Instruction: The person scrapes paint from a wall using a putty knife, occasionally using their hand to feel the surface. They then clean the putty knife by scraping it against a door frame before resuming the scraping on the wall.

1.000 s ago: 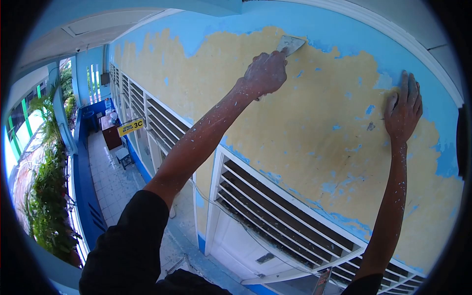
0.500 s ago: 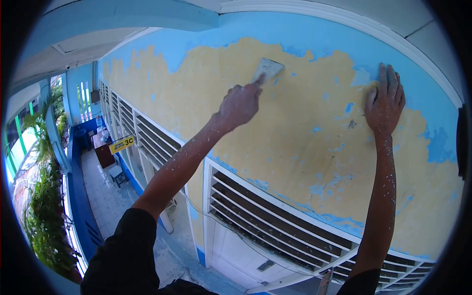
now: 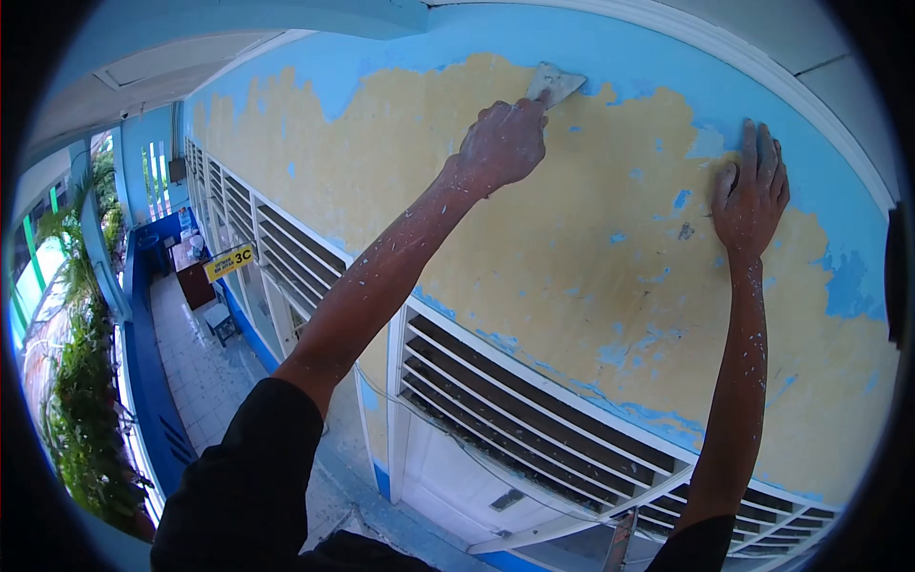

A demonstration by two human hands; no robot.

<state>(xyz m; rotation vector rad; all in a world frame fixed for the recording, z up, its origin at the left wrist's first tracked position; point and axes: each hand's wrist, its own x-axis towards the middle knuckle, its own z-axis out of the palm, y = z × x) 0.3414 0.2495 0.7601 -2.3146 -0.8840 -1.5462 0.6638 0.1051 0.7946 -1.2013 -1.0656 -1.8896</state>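
Note:
My left hand [image 3: 503,145] is closed around the handle of a paint scraper [image 3: 559,86]. The scraper's wide blade lies against the wall [image 3: 515,248], along the upper edge where blue paint [image 3: 477,36] meets the bare yellowish surface. My right hand [image 3: 751,205] rests flat on the wall to the right, fingers stretched upward, partly over blue paint. Small blue flecks of paint remain scattered across the yellowish area between my hands. Both forearms carry pale specks.
Below the scraped area runs a row of white louvred windows [image 3: 534,410]. A yellow sign [image 3: 231,262] marked 3C juts out at left. Farther down are a tiled walkway [image 3: 205,367], a small stool [image 3: 220,322] and green plants [image 3: 86,410]. White moulding [image 3: 667,30] borders the ceiling.
My left hand has moved up and to the right with the scraper, whose blade has gone from the yellowish area to the blue paint edge. My right hand stays against the wall.

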